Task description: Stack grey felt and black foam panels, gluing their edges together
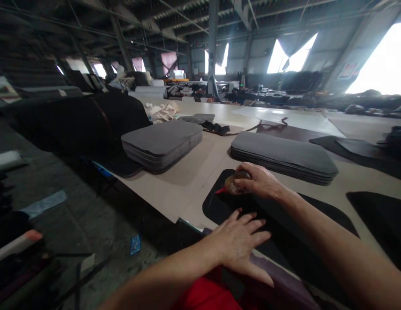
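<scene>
BOTTLE TIPPED OVER BLACK PANEL; ONE SHORT STREAK SHOWING, PROB. EARLY ON THIS PC.

Clock centred on bottle, 12 = straight ahead. R hand (259, 181) is closed around the squat brown bottle (233, 184), fingers curled over its body, red nozzle (221, 190) aimed at approx. 8, low over the L end of the black panel (271, 219). Can't tell if the tip touches. L hand (237, 243) at 6: open, fingers spread, gripping nothing, fingertips on the panel, thumb out over the purple cloth (284, 282) at the table's near edge.

Progress: a thin pale streak (211, 201) runs from near the nozzle tip toward the panel's L edge. No other marks seen on the visible part, so my read is most of its surface is unmarked; R forearm hides some, so not 100%. 2nd black panel (381, 219) lies flat at 3-4, apart from the first, no streak visible on it.

Grey stack (161, 144) at 10, another grey stack (284, 155) at 2, both neat, edges roughly lined up, on the pale table (187, 193). Can't tell if those pcs. are finished or waiting; no exact count poss. Crumpled pale cloth (163, 113) at 10-11, farther off.
</scene>
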`<state>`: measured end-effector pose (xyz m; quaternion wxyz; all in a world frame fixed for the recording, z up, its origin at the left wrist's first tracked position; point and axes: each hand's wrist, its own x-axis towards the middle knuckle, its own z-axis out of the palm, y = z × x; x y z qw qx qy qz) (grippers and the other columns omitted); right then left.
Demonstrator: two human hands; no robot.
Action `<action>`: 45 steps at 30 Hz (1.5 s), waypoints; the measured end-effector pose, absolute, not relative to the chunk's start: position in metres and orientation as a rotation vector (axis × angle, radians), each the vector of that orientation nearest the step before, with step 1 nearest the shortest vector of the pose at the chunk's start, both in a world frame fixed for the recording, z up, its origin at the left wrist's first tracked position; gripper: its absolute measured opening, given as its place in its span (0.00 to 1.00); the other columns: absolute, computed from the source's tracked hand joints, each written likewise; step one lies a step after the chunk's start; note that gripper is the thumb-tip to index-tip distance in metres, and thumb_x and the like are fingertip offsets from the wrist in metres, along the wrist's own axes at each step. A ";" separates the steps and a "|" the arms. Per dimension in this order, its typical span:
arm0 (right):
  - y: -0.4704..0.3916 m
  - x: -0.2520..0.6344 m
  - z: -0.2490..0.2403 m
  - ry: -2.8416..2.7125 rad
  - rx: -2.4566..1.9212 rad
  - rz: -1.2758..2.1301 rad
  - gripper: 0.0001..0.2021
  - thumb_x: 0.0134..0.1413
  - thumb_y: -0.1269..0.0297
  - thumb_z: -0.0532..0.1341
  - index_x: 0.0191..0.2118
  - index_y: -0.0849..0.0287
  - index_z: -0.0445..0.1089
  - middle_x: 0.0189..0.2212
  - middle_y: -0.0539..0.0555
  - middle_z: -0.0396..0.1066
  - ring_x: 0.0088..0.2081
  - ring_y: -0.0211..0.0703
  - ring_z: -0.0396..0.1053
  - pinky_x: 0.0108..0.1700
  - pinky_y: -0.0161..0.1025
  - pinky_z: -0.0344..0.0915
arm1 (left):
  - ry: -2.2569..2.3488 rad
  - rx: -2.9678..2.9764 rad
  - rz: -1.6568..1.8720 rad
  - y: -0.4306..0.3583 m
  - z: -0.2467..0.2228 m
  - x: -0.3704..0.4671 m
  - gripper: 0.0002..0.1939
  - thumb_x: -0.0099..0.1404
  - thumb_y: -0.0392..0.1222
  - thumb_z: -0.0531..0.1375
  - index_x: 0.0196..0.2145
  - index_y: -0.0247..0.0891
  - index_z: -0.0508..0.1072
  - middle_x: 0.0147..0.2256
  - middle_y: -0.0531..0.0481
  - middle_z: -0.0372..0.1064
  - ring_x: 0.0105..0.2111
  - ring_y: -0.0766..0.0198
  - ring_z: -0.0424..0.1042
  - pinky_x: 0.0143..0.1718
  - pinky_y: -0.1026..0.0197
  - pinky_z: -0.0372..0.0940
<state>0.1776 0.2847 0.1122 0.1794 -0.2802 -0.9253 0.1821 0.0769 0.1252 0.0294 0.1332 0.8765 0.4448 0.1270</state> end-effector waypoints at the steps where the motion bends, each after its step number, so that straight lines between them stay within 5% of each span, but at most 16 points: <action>1: 0.289 0.177 0.111 -2.606 -0.800 0.502 0.10 0.55 0.59 0.61 0.42 0.56 0.69 0.38 0.52 0.72 0.39 0.47 0.68 0.40 0.39 0.59 | 1.284 2.534 0.370 0.125 0.030 0.077 0.46 0.63 0.74 0.52 0.67 0.39 0.56 0.69 0.39 0.49 0.70 0.43 0.43 0.68 0.32 0.37; 16: 0.352 0.168 0.111 -2.521 -1.131 0.127 0.13 0.56 0.54 0.60 0.43 0.55 0.70 0.40 0.56 0.73 0.40 0.50 0.68 0.36 0.39 0.57 | 1.275 2.545 0.387 0.126 0.032 0.076 0.45 0.63 0.72 0.55 0.67 0.39 0.56 0.69 0.40 0.49 0.70 0.44 0.43 0.69 0.33 0.37; 34: 0.372 0.249 0.139 -2.520 -1.533 0.126 0.19 0.51 0.52 0.61 0.46 0.55 0.74 0.39 0.59 0.75 0.38 0.52 0.71 0.31 0.39 0.57 | 1.305 2.538 0.456 0.131 0.024 0.075 0.47 0.58 0.76 0.57 0.65 0.43 0.60 0.67 0.42 0.54 0.68 0.44 0.49 0.69 0.34 0.41; 40: 0.359 0.315 0.142 -2.445 -1.662 0.142 0.19 0.51 0.51 0.61 0.44 0.57 0.74 0.37 0.59 0.75 0.36 0.51 0.71 0.30 0.38 0.58 | 1.513 2.401 0.650 0.137 0.017 0.071 0.26 0.72 0.52 0.54 0.63 0.39 0.63 0.67 0.42 0.54 0.68 0.51 0.51 0.68 0.43 0.53; 45: 0.343 0.366 0.144 -2.362 -1.779 0.168 0.20 0.51 0.51 0.61 0.45 0.57 0.73 0.40 0.59 0.76 0.38 0.52 0.72 0.32 0.38 0.60 | 1.629 2.372 0.779 0.147 0.007 0.072 0.21 0.68 0.36 0.52 0.58 0.35 0.68 0.61 0.40 0.63 0.62 0.52 0.61 0.65 0.45 0.59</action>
